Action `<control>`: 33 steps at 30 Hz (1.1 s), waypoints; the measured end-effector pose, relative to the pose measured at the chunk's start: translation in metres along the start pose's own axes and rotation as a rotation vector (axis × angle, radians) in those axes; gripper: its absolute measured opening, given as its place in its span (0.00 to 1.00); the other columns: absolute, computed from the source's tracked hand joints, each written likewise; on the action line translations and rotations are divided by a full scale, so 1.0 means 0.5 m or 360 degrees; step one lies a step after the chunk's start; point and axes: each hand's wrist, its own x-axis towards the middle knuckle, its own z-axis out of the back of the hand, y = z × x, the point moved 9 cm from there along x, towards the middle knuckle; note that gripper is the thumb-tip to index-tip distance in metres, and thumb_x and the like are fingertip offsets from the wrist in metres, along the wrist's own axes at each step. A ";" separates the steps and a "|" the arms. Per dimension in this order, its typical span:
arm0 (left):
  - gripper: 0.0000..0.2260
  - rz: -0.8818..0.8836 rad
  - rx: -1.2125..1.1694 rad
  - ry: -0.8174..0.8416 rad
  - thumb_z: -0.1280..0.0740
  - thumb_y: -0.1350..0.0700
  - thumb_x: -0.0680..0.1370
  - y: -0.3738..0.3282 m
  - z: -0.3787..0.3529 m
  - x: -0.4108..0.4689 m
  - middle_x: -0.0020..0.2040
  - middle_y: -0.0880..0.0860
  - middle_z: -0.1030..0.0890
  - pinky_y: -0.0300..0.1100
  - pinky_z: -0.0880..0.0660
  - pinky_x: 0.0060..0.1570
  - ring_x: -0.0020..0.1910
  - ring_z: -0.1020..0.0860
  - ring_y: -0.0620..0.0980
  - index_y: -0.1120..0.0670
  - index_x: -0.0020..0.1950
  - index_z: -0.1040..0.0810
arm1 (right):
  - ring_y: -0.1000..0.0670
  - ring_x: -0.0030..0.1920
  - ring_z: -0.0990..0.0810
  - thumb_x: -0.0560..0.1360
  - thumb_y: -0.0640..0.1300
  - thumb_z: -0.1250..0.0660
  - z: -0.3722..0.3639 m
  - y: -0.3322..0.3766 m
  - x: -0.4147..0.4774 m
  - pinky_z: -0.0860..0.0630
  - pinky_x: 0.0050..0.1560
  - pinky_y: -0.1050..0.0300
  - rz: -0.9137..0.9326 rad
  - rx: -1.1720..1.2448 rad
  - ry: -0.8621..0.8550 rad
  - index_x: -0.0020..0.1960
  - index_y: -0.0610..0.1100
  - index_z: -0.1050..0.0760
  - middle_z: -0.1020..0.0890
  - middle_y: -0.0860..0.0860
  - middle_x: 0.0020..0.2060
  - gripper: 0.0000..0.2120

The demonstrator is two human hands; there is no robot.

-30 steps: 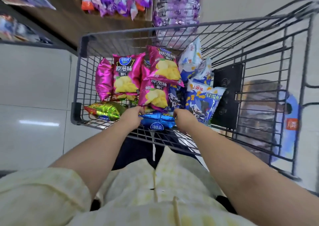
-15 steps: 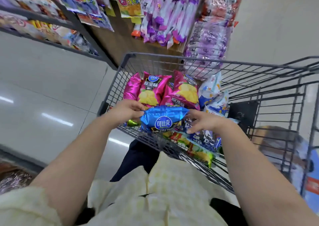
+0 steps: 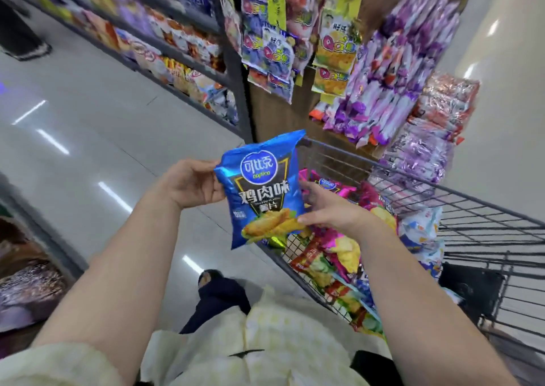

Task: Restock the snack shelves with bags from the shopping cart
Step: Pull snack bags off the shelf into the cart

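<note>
Fingers [image 3: 206, 166] gripping one bag [image 3: 259, 197], left hand [image 3: 191, 185], right hand [image 3: 330, 211]

My bag [image 3: 262, 191] is shiny blue, with a round blue logo ringed in white, a black panel of white characters, and golden-yellow chips over a touch of green at the bottom. The cart [image 3: 460, 194] is dark grey wire. Inside it are hot-pink bags [image 3: 333, 186], red bags [image 3: 312, 260] with green and yellow, and a white pouch [image 3: 421, 229] marked blue and orange. My shirt [image 3: 265, 347] is a pale yellow and white check, my trousers [image 3: 218, 300] dark navy. The floor [image 3: 88, 114] is pale grey with white streaks of light. The hanging packs [image 3: 392, 70] are purple and white
</note>
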 end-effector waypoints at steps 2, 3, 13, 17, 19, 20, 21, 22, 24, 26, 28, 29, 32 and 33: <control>0.26 -0.0013 -0.0194 -0.0044 0.15 0.60 0.41 -0.030 0.072 -0.023 0.31 0.49 0.22 0.35 0.23 0.33 0.28 0.23 0.45 0.56 0.36 0.18 | 0.43 0.66 0.25 0.61 0.43 0.21 -0.065 0.029 0.052 0.29 0.66 0.42 -0.0055 0.0011 0.0117 0.74 0.43 0.39 0.25 0.43 0.67 0.46; 0.27 -0.0005 -0.0272 -0.0071 0.15 0.62 0.41 -0.045 0.112 -0.035 0.31 0.49 0.22 0.35 0.24 0.33 0.28 0.23 0.45 0.56 0.37 0.19 | 0.43 0.65 0.24 0.62 0.43 0.22 -0.098 0.045 0.081 0.27 0.64 0.43 -0.0074 0.0015 0.0159 0.73 0.42 0.38 0.24 0.43 0.66 0.44; 0.15 -0.0267 -0.0256 -0.0579 0.33 0.41 0.73 -0.249 0.539 -0.222 0.45 0.52 0.20 0.44 0.25 0.43 0.41 0.24 0.49 0.49 0.53 0.22 | 0.44 0.58 0.19 0.67 0.37 0.28 -0.397 0.208 0.425 0.22 0.57 0.49 -0.0137 0.0175 0.0148 0.68 0.44 0.33 0.19 0.45 0.60 0.31; 0.18 -0.0246 -0.0039 -0.0695 0.32 0.44 0.76 -0.245 0.657 -0.260 0.58 0.53 0.19 0.51 0.25 0.57 0.54 0.22 0.53 0.48 0.64 0.26 | 0.45 0.57 0.19 0.68 0.38 0.30 -0.498 0.268 0.564 0.21 0.51 0.50 -0.0123 0.0225 0.0186 0.67 0.47 0.31 0.19 0.47 0.60 0.28; 0.24 -0.0277 0.0003 -0.0671 0.24 0.48 0.70 -0.248 0.690 -0.264 0.55 0.51 0.17 0.53 0.24 0.59 0.52 0.19 0.52 0.49 0.64 0.26 | 0.44 0.57 0.19 0.68 0.40 0.28 -0.538 0.289 0.630 0.21 0.53 0.49 -0.0163 0.0205 0.0173 0.68 0.46 0.31 0.19 0.46 0.60 0.29; 0.27 -0.0297 0.0015 -0.0687 0.22 0.49 0.67 -0.254 0.706 -0.266 0.53 0.50 0.16 0.51 0.23 0.57 0.49 0.19 0.51 0.49 0.63 0.26 | 0.44 0.58 0.19 0.68 0.41 0.27 -0.557 0.299 0.657 0.22 0.54 0.47 -0.0182 0.0179 0.0177 0.69 0.46 0.31 0.19 0.46 0.60 0.31; 0.28 -0.0317 0.0020 -0.0733 0.23 0.50 0.65 -0.265 0.727 -0.267 0.53 0.50 0.16 0.50 0.23 0.55 0.48 0.18 0.50 0.49 0.63 0.27 | 0.43 0.59 0.20 0.68 0.42 0.27 -0.575 0.308 0.686 0.22 0.56 0.46 -0.0197 0.0151 0.0186 0.69 0.45 0.32 0.19 0.46 0.61 0.32; 0.29 -0.0345 0.0019 -0.0785 0.24 0.51 0.64 -0.278 0.748 -0.269 0.53 0.50 0.17 0.49 0.22 0.54 0.48 0.18 0.49 0.49 0.64 0.27 | 0.43 0.60 0.20 0.67 0.43 0.26 -0.591 0.316 0.711 0.22 0.57 0.45 -0.0209 0.0128 0.0189 0.70 0.45 0.32 0.19 0.46 0.61 0.32; 0.27 -0.0420 0.0002 -0.0865 0.23 0.54 0.67 -0.311 0.789 -0.270 0.52 0.51 0.17 0.49 0.22 0.54 0.48 0.17 0.49 0.50 0.64 0.27 | 0.44 0.59 0.19 0.67 0.45 0.25 -0.612 0.339 0.757 0.22 0.58 0.44 -0.0210 0.0086 0.0168 0.69 0.45 0.32 0.19 0.47 0.60 0.33; 0.24 -0.0489 -0.0037 -0.0921 0.24 0.58 0.71 -0.348 0.828 -0.271 0.52 0.52 0.17 0.50 0.22 0.55 0.47 0.17 0.50 0.52 0.65 0.28 | 0.45 0.58 0.19 0.68 0.44 0.25 -0.628 0.367 0.801 0.21 0.57 0.45 -0.0195 0.0071 0.0164 0.68 0.46 0.31 0.18 0.47 0.59 0.31; 0.23 -0.0544 -0.0081 -0.0973 0.25 0.59 0.73 -0.392 0.863 -0.267 0.55 0.55 0.17 0.50 0.22 0.54 0.48 0.18 0.51 0.53 0.66 0.28 | 0.44 0.57 0.19 0.68 0.44 0.25 -0.642 0.405 0.851 0.20 0.53 0.46 -0.0176 0.0036 0.0176 0.67 0.46 0.30 0.18 0.46 0.59 0.29; 0.22 -0.0568 -0.0092 -0.1008 0.27 0.59 0.75 -0.418 0.882 -0.262 0.57 0.56 0.18 0.49 0.22 0.52 0.48 0.18 0.51 0.54 0.67 0.28 | 0.44 0.57 0.19 0.68 0.44 0.24 -0.649 0.428 0.879 0.20 0.51 0.46 -0.0165 0.0023 0.0185 0.67 0.46 0.29 0.19 0.46 0.60 0.29; 0.21 -0.0648 -0.0123 -0.1095 0.28 0.58 0.76 -0.520 0.943 -0.245 0.57 0.57 0.18 0.44 0.22 0.45 0.47 0.18 0.50 0.53 0.67 0.28 | 0.42 0.57 0.18 0.70 0.44 0.27 -0.665 0.523 0.978 0.20 0.52 0.44 -0.0078 0.0036 0.0212 0.68 0.44 0.30 0.19 0.44 0.60 0.28; 0.21 -0.0676 -0.0124 -0.1117 0.28 0.57 0.76 -0.561 0.964 -0.238 0.58 0.56 0.18 0.44 0.22 0.46 0.47 0.18 0.50 0.53 0.67 0.28 | 0.42 0.57 0.18 0.71 0.42 0.27 -0.668 0.559 1.017 0.20 0.52 0.43 -0.0036 0.0038 0.0199 0.68 0.44 0.30 0.19 0.45 0.60 0.27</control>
